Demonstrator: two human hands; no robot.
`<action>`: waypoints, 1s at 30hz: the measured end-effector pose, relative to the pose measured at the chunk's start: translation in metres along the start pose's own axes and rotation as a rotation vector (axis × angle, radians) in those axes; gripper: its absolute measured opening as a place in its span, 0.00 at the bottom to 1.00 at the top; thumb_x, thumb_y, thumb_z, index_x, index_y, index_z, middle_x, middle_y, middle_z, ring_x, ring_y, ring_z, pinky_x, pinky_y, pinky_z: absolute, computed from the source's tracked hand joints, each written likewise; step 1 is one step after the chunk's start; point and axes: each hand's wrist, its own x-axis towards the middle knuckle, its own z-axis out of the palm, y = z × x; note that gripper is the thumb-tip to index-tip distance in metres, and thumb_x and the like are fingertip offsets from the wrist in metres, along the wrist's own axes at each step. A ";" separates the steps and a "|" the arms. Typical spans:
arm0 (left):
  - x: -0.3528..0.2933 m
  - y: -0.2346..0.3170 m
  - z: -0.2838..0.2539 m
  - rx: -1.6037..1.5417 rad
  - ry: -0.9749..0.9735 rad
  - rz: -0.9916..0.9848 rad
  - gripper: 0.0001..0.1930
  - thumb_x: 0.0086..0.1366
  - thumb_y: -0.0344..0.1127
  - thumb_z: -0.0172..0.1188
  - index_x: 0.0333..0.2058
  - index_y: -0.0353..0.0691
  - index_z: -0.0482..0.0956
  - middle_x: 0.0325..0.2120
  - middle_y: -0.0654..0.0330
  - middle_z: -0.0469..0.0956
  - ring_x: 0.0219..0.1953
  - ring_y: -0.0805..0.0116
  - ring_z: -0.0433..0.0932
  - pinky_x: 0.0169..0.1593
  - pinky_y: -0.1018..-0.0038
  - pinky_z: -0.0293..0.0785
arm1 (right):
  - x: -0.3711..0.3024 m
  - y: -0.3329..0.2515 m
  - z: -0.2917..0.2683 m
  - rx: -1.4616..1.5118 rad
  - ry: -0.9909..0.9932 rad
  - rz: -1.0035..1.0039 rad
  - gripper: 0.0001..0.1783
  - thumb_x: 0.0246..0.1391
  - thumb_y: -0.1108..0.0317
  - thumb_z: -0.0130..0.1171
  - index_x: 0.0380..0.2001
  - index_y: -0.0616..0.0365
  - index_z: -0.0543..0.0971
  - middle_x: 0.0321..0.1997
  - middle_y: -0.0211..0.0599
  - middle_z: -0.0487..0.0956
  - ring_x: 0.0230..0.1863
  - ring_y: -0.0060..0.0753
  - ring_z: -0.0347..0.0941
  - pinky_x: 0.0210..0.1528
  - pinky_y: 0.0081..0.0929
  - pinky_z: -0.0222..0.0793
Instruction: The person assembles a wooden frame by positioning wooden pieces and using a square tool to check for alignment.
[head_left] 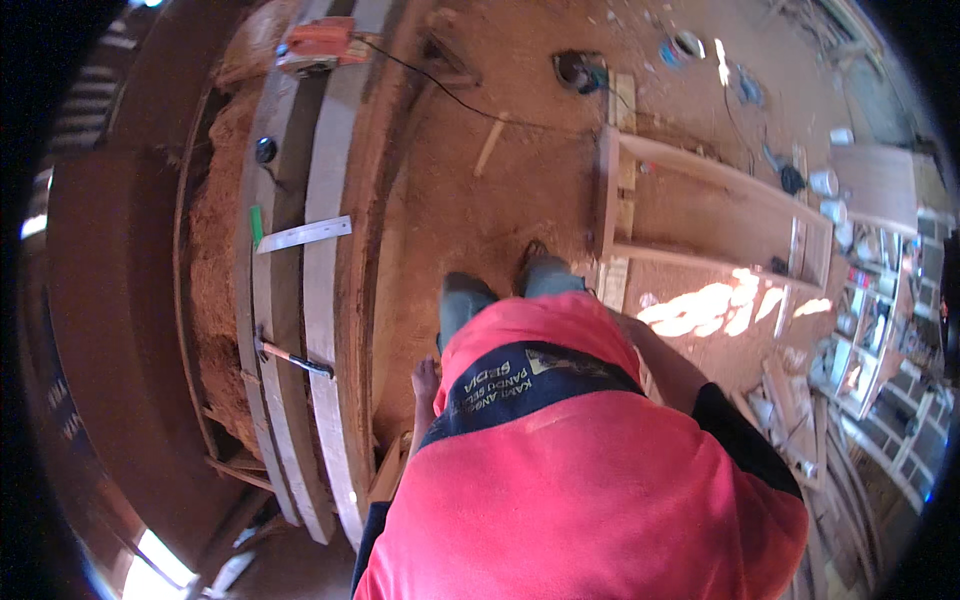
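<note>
My left hand (425,380) hangs beside my red shirt, its fingers loosely apart with nothing seen in them. It is near the long wooden workbench (335,290), but apart from it. On the bench lie a hammer (297,360) with a dark and orange handle, a try square (303,234) with a green stock and metal blade, and a small round black object (266,150). An orange power tool (316,45) with a black cord rests at the bench's far end. My right forearm (665,365) goes down beside my shirt; the right hand is hidden.
A rectangular wooden frame (720,175) lies at the right on wooden strips. A loose stick (490,145) and a black cord lie on the brown floor. Wood pieces (795,415) are heaped at the lower right, near a shelf (868,340). Sawdust (220,250) lies left of the bench.
</note>
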 end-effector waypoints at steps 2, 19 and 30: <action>0.029 0.042 -0.006 -0.034 -0.072 0.045 0.19 0.69 0.47 0.49 0.36 0.36 0.79 0.25 0.56 0.81 0.22 0.68 0.77 0.25 0.72 0.74 | -0.025 -0.006 -0.009 -0.029 -0.054 -0.061 0.45 0.56 0.30 0.41 0.57 0.62 0.70 0.56 0.46 0.74 0.55 0.45 0.71 0.48 0.54 0.67; 0.395 0.341 0.058 0.321 -0.611 0.408 0.17 0.67 0.45 0.54 0.43 0.36 0.78 0.30 0.55 0.79 0.33 0.67 0.78 0.39 0.70 0.73 | 0.099 -0.137 0.095 -0.066 0.973 -0.533 0.11 0.57 0.71 0.49 0.42 0.60 0.75 0.32 0.46 0.78 0.34 0.45 0.76 0.37 0.38 0.71; 0.580 0.208 0.284 0.765 -0.645 0.695 0.16 0.64 0.42 0.53 0.42 0.35 0.78 0.37 0.45 0.79 0.41 0.47 0.78 0.45 0.58 0.73 | 0.351 -0.138 0.073 0.146 0.595 -0.381 0.15 0.55 0.70 0.53 0.46 0.58 0.73 0.37 0.52 0.77 0.38 0.55 0.74 0.40 0.45 0.71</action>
